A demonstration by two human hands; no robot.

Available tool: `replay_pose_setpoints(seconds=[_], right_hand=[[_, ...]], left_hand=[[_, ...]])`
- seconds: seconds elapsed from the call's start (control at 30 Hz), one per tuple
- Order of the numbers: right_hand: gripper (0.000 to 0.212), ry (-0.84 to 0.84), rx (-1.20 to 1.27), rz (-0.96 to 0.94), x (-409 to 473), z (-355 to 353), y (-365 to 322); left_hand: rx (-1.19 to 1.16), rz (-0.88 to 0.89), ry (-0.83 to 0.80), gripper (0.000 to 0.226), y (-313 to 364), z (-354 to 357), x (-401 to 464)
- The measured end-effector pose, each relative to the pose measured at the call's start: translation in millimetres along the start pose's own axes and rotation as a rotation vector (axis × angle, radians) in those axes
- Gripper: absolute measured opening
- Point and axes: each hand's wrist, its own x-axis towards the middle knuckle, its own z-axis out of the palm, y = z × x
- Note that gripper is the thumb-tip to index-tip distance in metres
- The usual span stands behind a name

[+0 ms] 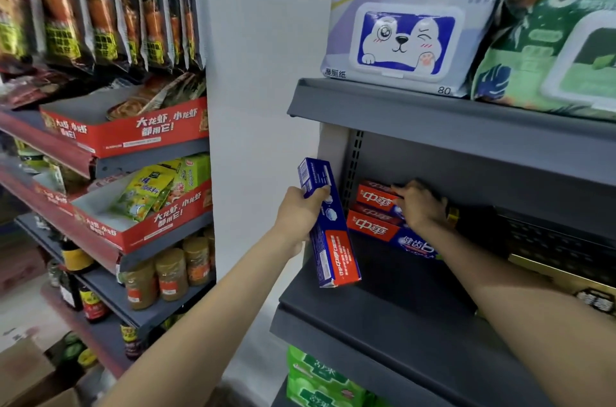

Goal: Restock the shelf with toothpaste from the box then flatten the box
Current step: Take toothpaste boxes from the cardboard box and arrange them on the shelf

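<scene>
We are gripping a carton (328, 223) in our left hand (300, 213) beside the shelf (383, 323); our right hand (420, 206) is grasping the stacked cartons (373, 210) on it.

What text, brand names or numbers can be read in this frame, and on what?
"中華": two stacked toothpaste boxes on the dark shelf.
"80", "99.9": cat-print wipes pack.
"大龙虾, 小龙虾 都用它!": red display trays.
Toothpaste box in the left hand: print too blurred.
Hanging packets, jars: unreadable.
</scene>
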Motion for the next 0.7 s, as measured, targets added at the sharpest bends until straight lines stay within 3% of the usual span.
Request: replay_pose_setpoints(seconds=[0.17, 0.3, 0.43, 0.5, 0.63, 0.7], right_hand=[[0.033, 0.153, 0.065, 0.03, -1.7, 8.4, -6.0], [0.028, 0.054, -0.089, -0.035, 1.6, -3.5, -9.7], [0.04, -0.065, -0.119, -0.144, 5.8, -15.3, -4.4], [0.035, -0.091, -0.032, -0.149, 4.8, -26.2, -0.5], [0.021, -0.213, 0.409, 0.034, 8.4, -44.0, 17.3], [0.036, -0.32, 0.711, 0.17, 7.7, -48.2, 22.7]], left_hand=[[0.023, 0.03, -0.006, 0.034, -4.8, -2.9, 4.2], [0.0, 0.016, -0.036, 0.034, -6.5, 3.1, 3.6], [-0.035, -0.001, -0.097, 0.035, -2.1, 17.1, 3.1], [0.107, 0.097, -0.13, 0.034, 0.5, 25.8, 9.0], [0.633, 0.508, -0.213, 0.037, 5.4, 45.9, 22.0], [0.869, 0.664, -0.209, 0.048, 3.8, 55.6, 29.0]])
